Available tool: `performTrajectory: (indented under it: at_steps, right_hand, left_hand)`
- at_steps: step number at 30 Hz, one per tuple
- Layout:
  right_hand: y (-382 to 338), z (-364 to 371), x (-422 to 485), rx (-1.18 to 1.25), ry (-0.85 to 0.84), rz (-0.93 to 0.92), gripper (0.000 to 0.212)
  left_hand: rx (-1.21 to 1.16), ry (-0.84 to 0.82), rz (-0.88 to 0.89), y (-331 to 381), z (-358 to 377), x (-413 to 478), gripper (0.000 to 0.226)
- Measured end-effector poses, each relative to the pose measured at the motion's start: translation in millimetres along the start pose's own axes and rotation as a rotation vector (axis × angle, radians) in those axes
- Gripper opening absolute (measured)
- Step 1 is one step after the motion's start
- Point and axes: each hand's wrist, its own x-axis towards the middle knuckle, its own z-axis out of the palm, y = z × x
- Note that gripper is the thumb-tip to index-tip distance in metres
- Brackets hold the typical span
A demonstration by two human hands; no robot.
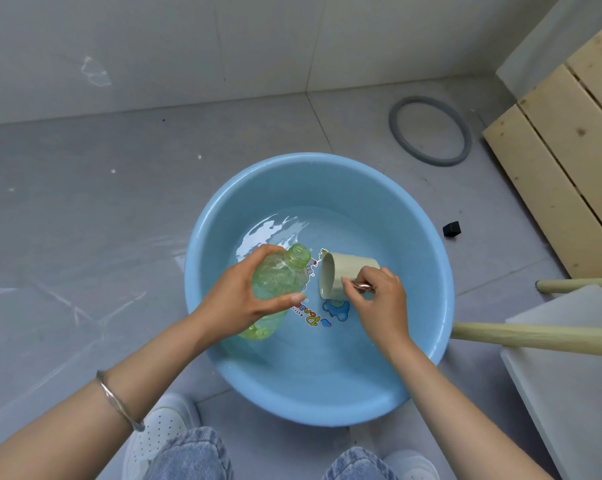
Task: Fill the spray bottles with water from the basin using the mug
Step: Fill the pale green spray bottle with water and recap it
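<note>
My left hand [240,301] wraps the bottle [275,282], tilted and uncapped, over the basin [327,400]. My right hand [382,303] grips the mug [349,270] by its handle. The mug is tipped sideways, mouth just beside the bottle's neck.

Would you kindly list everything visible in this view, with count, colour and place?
basin: one, light blue, on the grey floor, centre, holding water
bottle: one, clear green, uncapped, tilted over the basin
mug: one, beige, on its side over the basin
ring: one, grey, floor beyond the basin
block: one, black, floor right of the basin
slatted panel: one, pale wood, far right
poles: two, pale wood, right edge
board: one, white, lower right
bracelet: one, silver, left wrist
shoes: two, white, bottom edge
left hand: grips the bottle
right hand: holds the mug
</note>
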Motion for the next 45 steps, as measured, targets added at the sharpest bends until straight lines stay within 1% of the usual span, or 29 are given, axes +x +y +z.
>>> performTrajectory:
  at_steps: [3, 6, 8, 10, 13, 19, 25, 32, 39, 45]
  right_hand:
    - [-7, -10, 1, 0.263, 0.088, 0.248, 0.043]
    - [-14, -29, 1, 0.478, 0.152, 0.357, 0.044]
    - [-24, -42, -1, 0.594, 0.196, 0.368, 0.042]
    - [-38, -56, -5, 0.667, 0.228, 0.331, 0.041]
    - [-58, -76, -8, 0.697, 0.255, 0.267, 0.044]
    - [-90, -109, -15, 0.513, 0.283, 0.100, 0.037]
    - [-111, -116, -19, 0.307, 0.284, -0.080, 0.031]
    - [-122, -117, -21, 0.106, 0.300, -0.245, 0.035]
    - [-130, -118, -21, -0.013, 0.326, -0.357, 0.035]
    - [-133, -118, -20, -0.083, 0.350, -0.408, 0.035]
  left_hand:
    - [0.002, -0.002, 0.003, 0, 0, 0, 0.057]
    - [-0.001, -0.001, -0.006, -3, 0, 1, 0.063]
    - [0.000, 0.001, 0.000, -3, 1, 1, 0.065]
    - [0.006, -0.001, 0.006, -3, 1, 1, 0.064]
    - [0.016, -0.008, 0.009, -1, 1, 1, 0.060]
    - [0.037, -0.012, 0.034, 3, 3, 2, 0.062]
    - [0.049, -0.014, 0.049, 5, 4, 2, 0.062]
    - [0.050, -0.009, 0.053, 6, 5, 1, 0.062]
    - [0.042, -0.006, 0.060, 5, 4, 2, 0.061]
    - [0.042, -0.021, 0.047, 6, 4, 1, 0.061]
